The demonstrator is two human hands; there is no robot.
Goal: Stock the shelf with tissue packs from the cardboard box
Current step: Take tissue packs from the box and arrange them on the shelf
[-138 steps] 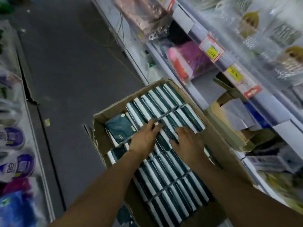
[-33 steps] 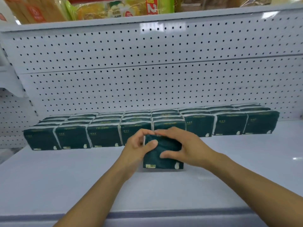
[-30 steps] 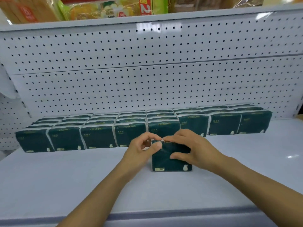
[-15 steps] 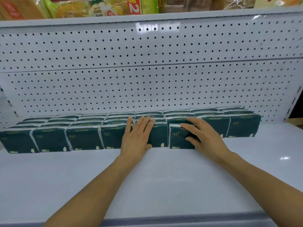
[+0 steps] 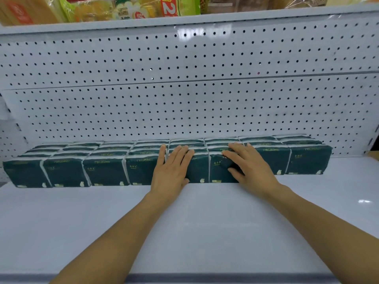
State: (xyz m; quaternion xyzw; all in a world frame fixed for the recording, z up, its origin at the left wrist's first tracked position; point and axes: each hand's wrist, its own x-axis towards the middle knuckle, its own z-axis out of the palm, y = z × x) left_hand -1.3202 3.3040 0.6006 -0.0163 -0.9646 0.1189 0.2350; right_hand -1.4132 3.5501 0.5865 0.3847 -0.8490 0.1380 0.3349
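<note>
Dark green tissue packs [image 5: 106, 171] stand in a long row several deep along the back of the white shelf [image 5: 205, 232], against the pegboard. My left hand [image 5: 171, 171] lies flat with straight fingers on the front and top of a middle pack [image 5: 198, 171]. My right hand [image 5: 249, 167] rests with spread fingers on the neighbouring pack [image 5: 218, 173] just to the right, pressing its front face. The cardboard box is out of view.
A white perforated back panel [image 5: 184, 103] rises behind the packs. An upper shelf edge [image 5: 184, 21] carries packaged goods [image 5: 123, 9]. The shelf's front lip [image 5: 205, 277] runs along the bottom.
Both hands carried a pack from the box to the shelf and slid it back into the front row. The fingers have since flattened against the packs' fronts.
</note>
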